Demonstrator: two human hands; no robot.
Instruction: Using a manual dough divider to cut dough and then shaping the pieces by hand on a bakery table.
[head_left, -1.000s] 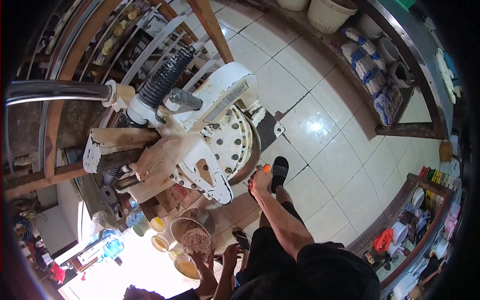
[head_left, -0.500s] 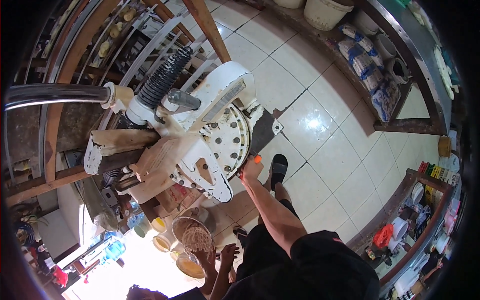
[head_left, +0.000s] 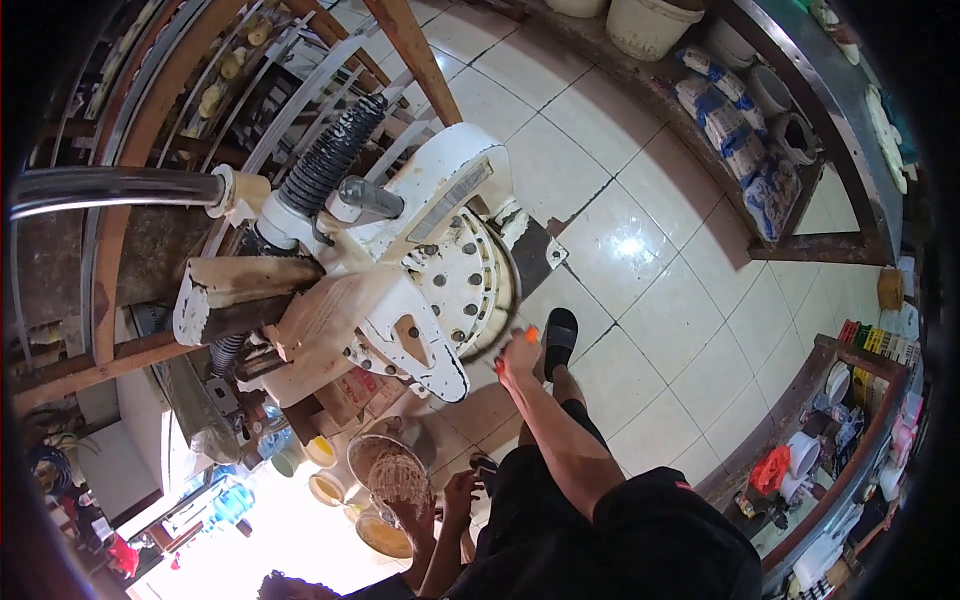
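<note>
My right hand [head_left: 519, 358] is closed in a fist around an orange-handled tool [head_left: 532, 335]. Its orange end pokes out past my fingers; a bit of red shows at the fist's other side, and the rest is hidden. Just left of the fist is a worn white metal machine [head_left: 400, 200], with a round plate [head_left: 458, 285] studded with bolts. A small gap parts my hand from the plate's rim. On the machine are a black ribbed spring [head_left: 335, 155] and a long chrome bar [head_left: 115, 190]. My left hand is out of view.
Another person's two hands [head_left: 410, 512] work at stringy, pale stuff in a metal pot [head_left: 385, 445] at the lower left. Yellow tubs [head_left: 383, 537] stand beside it. Shelves hold blue-white packages [head_left: 715, 110] and a bucket [head_left: 650, 25]. My sandal [head_left: 560, 338] is on the tiles.
My right hand has come away from the rim of the round plate, moving a little right and down with the orange-handled tool. The lower part of the rim now shows.
</note>
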